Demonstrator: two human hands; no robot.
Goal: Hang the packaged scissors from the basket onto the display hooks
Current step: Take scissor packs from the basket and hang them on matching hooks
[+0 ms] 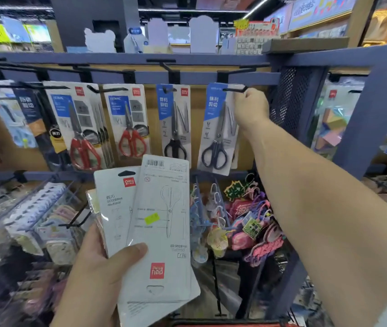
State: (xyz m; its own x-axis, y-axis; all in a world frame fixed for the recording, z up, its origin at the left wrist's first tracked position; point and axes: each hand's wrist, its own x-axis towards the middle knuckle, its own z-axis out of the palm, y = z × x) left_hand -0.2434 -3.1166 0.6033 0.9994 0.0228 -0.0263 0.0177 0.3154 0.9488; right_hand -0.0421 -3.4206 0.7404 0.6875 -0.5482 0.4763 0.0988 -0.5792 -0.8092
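The blue metal display rack (246,77) spans the view, its top rail carrying black wire hooks hung with carded scissors. Below that rail and well forward of it, the left hand (98,274) clasps two white card-backed scissor packs (162,232), fanned with their backs showing and the thumb across their lower part. At the rail's right end, just beside the perforated side panel (291,102), a blue-and-white pack of black-handled scissors (216,128) hangs with a narrow gap to its neighbour, the right hand (251,107) pinching its top right corner in its grip at the tip of the last black hook (235,89).
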